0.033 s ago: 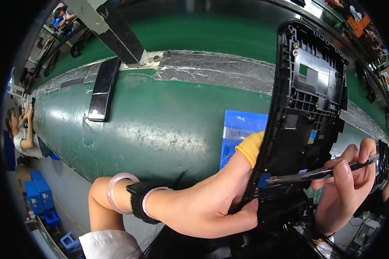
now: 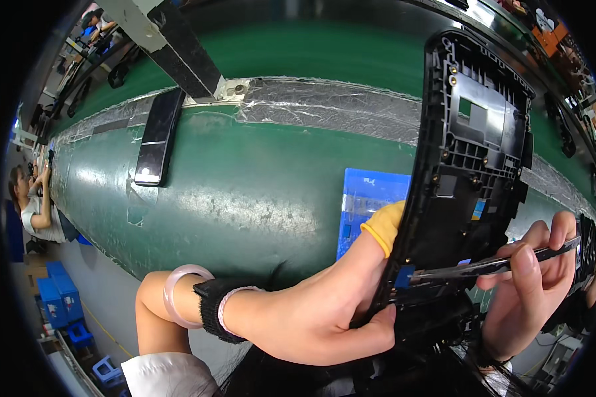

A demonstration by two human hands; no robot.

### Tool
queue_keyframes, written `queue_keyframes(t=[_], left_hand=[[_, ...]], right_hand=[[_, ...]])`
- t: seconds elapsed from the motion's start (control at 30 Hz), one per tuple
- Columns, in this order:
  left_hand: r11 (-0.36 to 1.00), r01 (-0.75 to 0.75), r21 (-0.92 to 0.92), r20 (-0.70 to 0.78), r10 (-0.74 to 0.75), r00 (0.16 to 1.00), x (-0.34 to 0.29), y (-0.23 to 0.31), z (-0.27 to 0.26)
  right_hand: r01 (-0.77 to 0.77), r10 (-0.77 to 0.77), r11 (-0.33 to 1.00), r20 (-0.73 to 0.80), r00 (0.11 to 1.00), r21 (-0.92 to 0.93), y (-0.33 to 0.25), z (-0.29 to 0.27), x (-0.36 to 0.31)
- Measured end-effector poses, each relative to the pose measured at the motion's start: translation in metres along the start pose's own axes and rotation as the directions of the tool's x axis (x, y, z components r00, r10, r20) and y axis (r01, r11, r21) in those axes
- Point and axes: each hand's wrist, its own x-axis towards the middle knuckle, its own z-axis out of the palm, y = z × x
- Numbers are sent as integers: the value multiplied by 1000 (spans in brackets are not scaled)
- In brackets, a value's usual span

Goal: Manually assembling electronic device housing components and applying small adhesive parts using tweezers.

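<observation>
My left hand (image 2: 324,314), with a yellow finger cot on one finger, is closed around the lower left edge of a black phone frame (image 2: 470,198). The frame is held up and tilted, its inner side with ribs, brass-coloured inserts and a metal plate showing. In my right hand (image 2: 533,284), tweezers (image 2: 490,268) are pinched between thumb and fingers. Their tips reach a small blue tab (image 2: 404,276) near the lower left edge of the frame; whether they grip it I cannot tell. Behind my left hand lies a blue tray or mat (image 2: 371,198), partly hidden.
A black smartphone (image 2: 160,137) lies on the green bench (image 2: 245,172) at the left. Silvery tape (image 2: 324,106) runs along the bench, and a metal post (image 2: 179,56) rises at its far side. Another person (image 2: 36,205) sits at the far left, near blue bins (image 2: 59,294).
</observation>
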Motion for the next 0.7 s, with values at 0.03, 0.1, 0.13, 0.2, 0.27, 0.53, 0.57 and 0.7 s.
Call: queue_keyframes(t=[0.03,0.1,0.13,0.2,0.27,0.53,0.57,0.7], left_hand=[[1000,2,-1,1,-2,1000,0,0,1],[1000,10,8,16,-10,1000,-1,0,0],[1000,11,9,10,-11,1000,-2,-1,-1],[999,-31,28,-5,31,1000,-2,-4,-1],[999,-17,27,-4,17,1000,0,-3,0],[1000,-11,15,-20,11,1000,0,-3,0],[1000,-5,19,-14,5,1000,1,-3,0],[1000,17,21,-12,-17,1000,0,-1,1]], right_hand=[[3,-3,1000,9,1000,0,0,-1,0],[2,-2,1000,21,1000,2,1,-2,0],[-10,10,1000,31,999,13,3,-2,1],[-23,22,1000,37,999,21,3,-1,1],[-11,11,1000,17,1000,-12,0,-1,0],[19,-18,1000,27,999,-17,3,-2,1],[19,-19,1000,9,1000,-16,3,-1,1],[12,-12,1000,26,1000,-18,3,-3,1]])
